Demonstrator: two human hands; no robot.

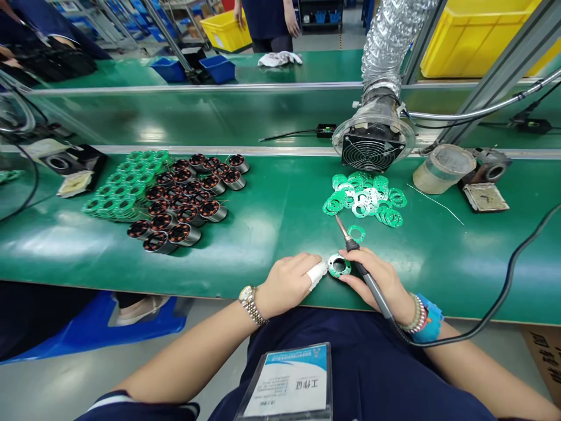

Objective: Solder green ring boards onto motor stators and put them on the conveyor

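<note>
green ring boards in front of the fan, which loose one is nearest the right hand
The single board beside the soldering iron, on its own; the others lie bunched in the pile beyond.

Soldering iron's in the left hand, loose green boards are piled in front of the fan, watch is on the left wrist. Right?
Not quite: the head view shows the soldering iron in the right hand, not the left hand. The loose green boards, fan and watch are as you said.
</note>
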